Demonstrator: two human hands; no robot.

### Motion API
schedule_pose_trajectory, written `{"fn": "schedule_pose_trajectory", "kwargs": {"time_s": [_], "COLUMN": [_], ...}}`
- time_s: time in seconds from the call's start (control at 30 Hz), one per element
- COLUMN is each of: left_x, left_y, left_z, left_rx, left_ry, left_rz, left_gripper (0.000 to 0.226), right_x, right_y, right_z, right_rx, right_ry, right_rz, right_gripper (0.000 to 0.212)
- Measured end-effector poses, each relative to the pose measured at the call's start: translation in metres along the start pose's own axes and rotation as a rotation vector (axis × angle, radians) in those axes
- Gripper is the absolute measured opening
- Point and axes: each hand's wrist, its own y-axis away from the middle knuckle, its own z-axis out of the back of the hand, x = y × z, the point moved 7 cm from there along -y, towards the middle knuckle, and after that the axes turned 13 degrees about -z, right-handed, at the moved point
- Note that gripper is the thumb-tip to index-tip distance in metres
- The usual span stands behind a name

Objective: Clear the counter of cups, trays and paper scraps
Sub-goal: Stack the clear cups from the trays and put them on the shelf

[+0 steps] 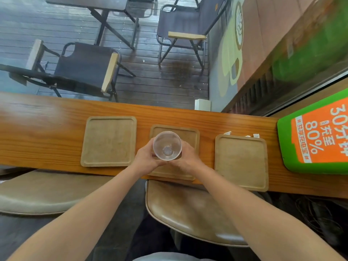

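Cup (167, 145): a clear plastic cup is seen from above at the centre of the frame, held over the middle tray (190, 133); it looks empty.
Left hand (146, 156): it is wrapped around the cup's left wall, fingers curled under the base side.
Right hand (188, 157): it is closed on the cup's right wall, so the cup is clasped between both hands.
Handling: the cup is judged light, thin-walled and easily crushed (a firm squeeze would likely buckle it); the wall below the rim is the best place to be gripped, and one hand should suffice.
Trays: three wooden trays are laid in a row on the counter (47, 132): the left tray (109, 141), the middle one, and the right tray (242, 161), which overhangs the near edge a little. They are judged stiff and fairly light, best lifted by a raised edge and stacked.
Scraps (243, 134): small white paper bits are seen just behind the right tray, right of centre; they are judged flimsy and best pinched up.
Progress: trays and scraps are not yet cleared.
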Motion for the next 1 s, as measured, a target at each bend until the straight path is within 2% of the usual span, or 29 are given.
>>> {"fn": "schedule_pose_trajectory", "kwargs": {"time_s": [0.23,0.37,0.63,0.8,1.0], "left_x": [-0.033,-0.070,-0.163,-0.212,-0.260], "left_y": [0.004,0.008,0.013,0.013,0.011], "left_z": [0.004,0.005,-0.001,-0.012,-0.026], "left_rx": [0.012,0.021,-0.029,-0.075,-0.068], "left_ry": [-0.003,-0.014,-0.046,-0.041,-0.018], "left_rz": [-0.053,-0.107,-0.286,-0.421,-0.543], "left_gripper": [0.077,0.066,0.067,0.070,0.063], "right_x": [0.009,0.019,0.048,0.053,0.063], "right_y": [0.019,0.040,0.084,0.107,0.151], "right_z": [0.021,0.051,0.130,0.170,0.214], "right_rx": [0.026,0.023,-0.094,-0.120,-0.242], "right_ry": [0.000,0.020,-0.042,-0.118,-0.178], "right_rz": [0.003,0.037,0.175,0.218,0.272], "right_gripper": [0.070,0.067,0.072,0.064,0.060]}}
